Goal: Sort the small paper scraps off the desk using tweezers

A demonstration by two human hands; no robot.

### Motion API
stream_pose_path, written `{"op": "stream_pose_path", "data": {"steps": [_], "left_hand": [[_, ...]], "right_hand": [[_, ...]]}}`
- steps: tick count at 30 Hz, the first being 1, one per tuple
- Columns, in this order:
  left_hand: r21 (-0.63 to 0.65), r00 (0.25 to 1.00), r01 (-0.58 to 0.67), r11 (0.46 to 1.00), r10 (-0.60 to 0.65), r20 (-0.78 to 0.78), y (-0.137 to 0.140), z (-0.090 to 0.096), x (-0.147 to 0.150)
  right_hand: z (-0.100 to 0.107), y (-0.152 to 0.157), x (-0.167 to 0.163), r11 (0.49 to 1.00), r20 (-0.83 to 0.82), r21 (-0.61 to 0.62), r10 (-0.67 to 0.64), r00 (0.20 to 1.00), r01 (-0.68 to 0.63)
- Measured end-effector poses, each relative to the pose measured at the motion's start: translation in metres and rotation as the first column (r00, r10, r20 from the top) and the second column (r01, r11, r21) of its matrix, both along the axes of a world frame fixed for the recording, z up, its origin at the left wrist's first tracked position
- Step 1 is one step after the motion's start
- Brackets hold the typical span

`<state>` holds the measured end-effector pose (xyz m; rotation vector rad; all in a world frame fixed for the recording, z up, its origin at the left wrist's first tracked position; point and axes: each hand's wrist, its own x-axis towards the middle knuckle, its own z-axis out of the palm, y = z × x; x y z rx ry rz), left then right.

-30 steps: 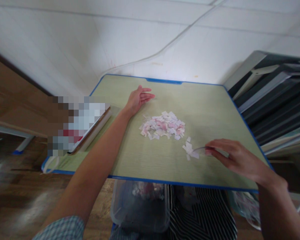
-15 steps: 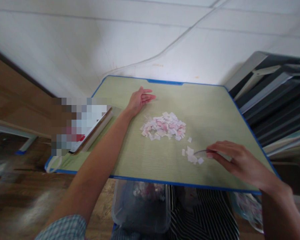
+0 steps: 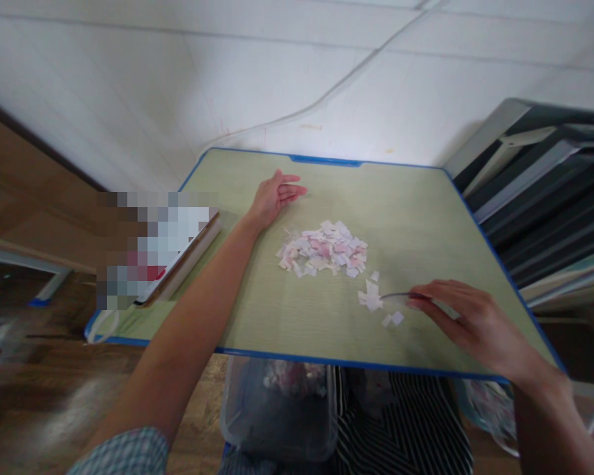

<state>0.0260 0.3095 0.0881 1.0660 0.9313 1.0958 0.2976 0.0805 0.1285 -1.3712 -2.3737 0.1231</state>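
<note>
My right hand [image 3: 462, 316] pinches a thin, dark, curved tool that looks like tweezers [image 3: 396, 295]. Its tip touches a small cluster of white paper pieces [image 3: 371, 297] on the green tabletop. Two more paper scraps [image 3: 393, 319] lie just below the tip, and a single one [image 3: 375, 276] lies above it. A larger heap of white and pink paper pieces [image 3: 327, 247] spreads over the middle of the table [image 3: 416, 211]. Beyond the heap, to its upper left, my left hand [image 3: 277, 196] rests with fingers stretched out, holding nothing.
At the table's left edge lies a flat box-like object [image 3: 193, 247], partly blurred out. Below the front edge stands a clear plastic bin [image 3: 280, 422] with pale bits inside. Dark folded panels [image 3: 549, 171] lean on the right, and a cable [image 3: 327, 99] runs along the wall.
The tweezers' tip has shifted slightly left and away from me, pushing the small cluster of paper towards the heap. Two scraps stay behind. My left hand keeps its place.
</note>
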Motion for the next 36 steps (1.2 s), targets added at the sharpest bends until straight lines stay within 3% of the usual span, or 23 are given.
{"op": "stream_pose_path", "data": {"steps": [5, 9, 14, 19, 24, 30, 36], "left_hand": [[0.014, 1.0, 0.004, 1.0, -0.004, 0.014, 0.0, -0.001, 0.0], [0.011, 1.0, 0.0, 1.0, 0.0, 0.0, 0.0, 0.0, 0.0], [-0.008, 1.0, -0.011, 1.0, 0.011, -0.022, -0.001, 0.002, 0.001], [0.006, 1.0, 0.005, 1.0, -0.005, 0.002, -0.001, 0.002, 0.0], [0.012, 1.0, -0.005, 1.0, 0.005, 0.004, -0.001, 0.0, 0.0], [-0.006, 1.0, -0.022, 1.0, 0.022, 0.01, -0.002, 0.001, 0.001], [-0.017, 1.0, -0.027, 0.999, 0.027, -0.008, -0.003, 0.004, 0.002]], "right_hand": [[0.0, 0.002, -0.007, 0.995, 0.037, -0.05, 0.086, 0.996, -0.084], [-0.005, 0.008, -0.003, 0.999, 0.028, 0.017, 0.03, 0.999, -0.031], [-0.005, 0.009, 0.001, 0.995, 0.099, -0.037, 0.093, 0.991, -0.09], [0.003, 0.006, -0.01, 0.992, -0.002, 0.019, 0.124, 0.992, -0.124], [0.008, 0.007, -0.014, 0.963, 0.048, -0.119, 0.249, 0.967, -0.242], [0.005, 0.013, -0.001, 0.999, 0.057, 0.036, 0.028, 0.998, -0.031], [-0.005, 0.021, 0.006, 0.993, 0.148, 0.076, -0.097, 0.984, 0.086]]}}
